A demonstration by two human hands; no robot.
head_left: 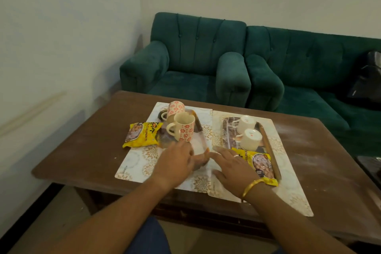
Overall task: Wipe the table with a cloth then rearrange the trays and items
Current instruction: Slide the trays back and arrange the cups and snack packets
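On the brown table (86, 150) lie two patterned placemats (140, 163) side by side. The left tray (201, 130) carries two red-flowered mugs (182, 131) and a yellow snack packet (141, 135) that overlaps its left edge. The right tray (270, 150) holds two white cups (250, 140) lying on their sides and a second yellow packet (262, 164). My left hand (177, 163) rests at the near corner of the left tray, fingers spread. My right hand (233, 166) lies flat on the mat just left of the right tray, fingers apart. No cloth is in view.
A green armchair (185, 62) and a green sofa (309, 72) stand behind the table. A black bag (369, 76) sits on the sofa at the right edge. The table's right side shows dusty smears (305, 144). A wall runs along the left.
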